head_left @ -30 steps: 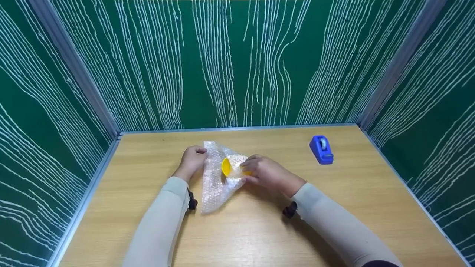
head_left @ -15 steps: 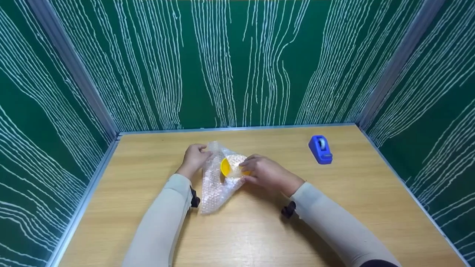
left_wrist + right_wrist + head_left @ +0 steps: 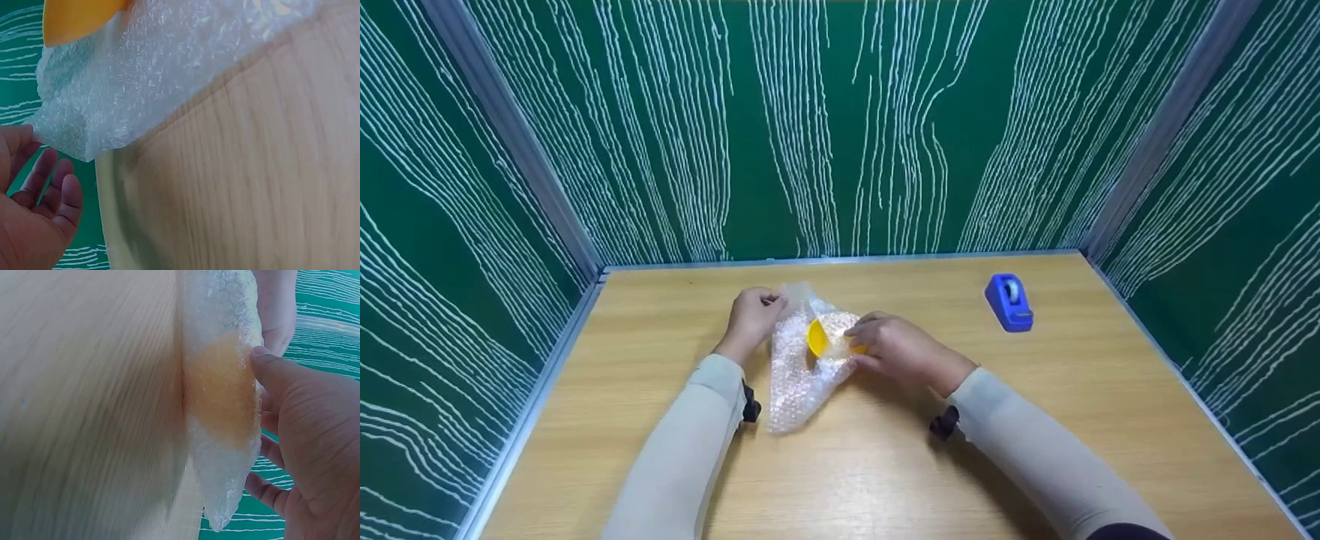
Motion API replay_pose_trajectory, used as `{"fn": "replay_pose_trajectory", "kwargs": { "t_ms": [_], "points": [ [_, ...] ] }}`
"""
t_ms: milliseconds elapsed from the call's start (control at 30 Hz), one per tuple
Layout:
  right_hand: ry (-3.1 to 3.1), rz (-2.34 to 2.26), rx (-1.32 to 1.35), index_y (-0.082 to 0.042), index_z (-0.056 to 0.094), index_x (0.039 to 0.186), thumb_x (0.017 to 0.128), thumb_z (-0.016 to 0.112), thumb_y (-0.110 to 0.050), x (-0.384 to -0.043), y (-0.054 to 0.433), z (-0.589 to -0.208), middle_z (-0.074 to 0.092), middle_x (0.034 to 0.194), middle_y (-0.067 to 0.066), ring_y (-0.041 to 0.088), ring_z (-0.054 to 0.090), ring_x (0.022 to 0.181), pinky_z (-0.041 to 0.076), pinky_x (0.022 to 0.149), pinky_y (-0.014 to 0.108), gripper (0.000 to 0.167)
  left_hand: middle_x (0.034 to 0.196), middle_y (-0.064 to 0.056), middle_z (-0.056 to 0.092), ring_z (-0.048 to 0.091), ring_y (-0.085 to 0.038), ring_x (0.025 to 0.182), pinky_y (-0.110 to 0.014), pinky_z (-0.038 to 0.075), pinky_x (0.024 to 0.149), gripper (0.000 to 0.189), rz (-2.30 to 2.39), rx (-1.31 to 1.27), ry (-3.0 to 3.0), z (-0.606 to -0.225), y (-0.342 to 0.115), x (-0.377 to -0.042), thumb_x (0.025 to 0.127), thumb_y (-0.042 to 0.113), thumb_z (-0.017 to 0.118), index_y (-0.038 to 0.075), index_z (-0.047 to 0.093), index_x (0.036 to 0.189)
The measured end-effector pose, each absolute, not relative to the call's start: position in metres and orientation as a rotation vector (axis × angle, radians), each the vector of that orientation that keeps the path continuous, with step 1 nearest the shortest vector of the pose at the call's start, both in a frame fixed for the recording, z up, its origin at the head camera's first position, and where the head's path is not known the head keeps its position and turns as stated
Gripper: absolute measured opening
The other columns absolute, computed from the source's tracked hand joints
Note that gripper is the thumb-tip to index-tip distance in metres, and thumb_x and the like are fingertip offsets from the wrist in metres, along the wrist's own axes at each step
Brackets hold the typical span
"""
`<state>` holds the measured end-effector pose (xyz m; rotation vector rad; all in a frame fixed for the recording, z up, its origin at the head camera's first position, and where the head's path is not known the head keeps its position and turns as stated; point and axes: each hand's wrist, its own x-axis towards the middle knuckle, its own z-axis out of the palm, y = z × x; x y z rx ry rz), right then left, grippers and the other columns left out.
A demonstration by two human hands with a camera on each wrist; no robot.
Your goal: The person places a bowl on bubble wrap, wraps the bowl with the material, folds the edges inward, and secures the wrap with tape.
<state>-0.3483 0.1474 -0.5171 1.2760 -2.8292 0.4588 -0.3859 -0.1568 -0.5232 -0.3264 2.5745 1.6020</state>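
The yellow cup (image 3: pixel 816 338) lay on its side on the table (image 3: pixel 825 480), partly wrapped in bubble wrap (image 3: pixel 795 379), its rim facing left between the two hands. The right hand (image 3: pixel 900 349) was the nearer one, holding the cup through the wrap from the right, thumb and fingers around it. The left hand (image 3: pixel 754 319) was off to the cup's far left, its thumb and forefinger pinching the sheet's far corner, the other fingers loosely bent. The loose flap ran lengthwise from that corner toward the person, across the line from hand to hand.
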Motion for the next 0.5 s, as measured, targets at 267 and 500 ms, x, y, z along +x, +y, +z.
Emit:
{"fn": "replay_pose_trajectory", "kwargs": {
  "t_ms": [267, 500],
  "points": [
    [-2.801, 0.453, 1.32, -0.019, 0.086, 0.129, 0.108, 0.08, -0.041, -0.35, 0.148, -0.515, 0.08, 0.144, -0.001, 0.025, 0.072, 0.139, 0.057, 0.124, 0.046, 0.031, 0.142, -0.003, 0.076, 0.068, -0.027, 0.135, -0.047, 0.057, 0.124, 0.028, 1.59, -0.17, 2.662, -0.511, -0.146, -0.373, 0.114, 0.033, 0.072, 0.02, 0.081, 0.137],
    [-2.802, 0.452, 1.29, -0.016, 0.087, 0.128, 0.106, 0.083, -0.04, -0.349, 0.146, -0.515, 0.081, 0.143, 0.001, 0.028, 0.072, 0.138, 0.058, 0.122, 0.045, 0.033, 0.149, -0.001, 0.077, 0.067, -0.03, 0.146, -0.048, 0.057, 0.124, 0.028, 1.595, 0.058, 2.762, -0.506, -0.131, -0.358, 0.112, 0.03, 0.074, 0.018, 0.083, 0.136]
  ]
}}
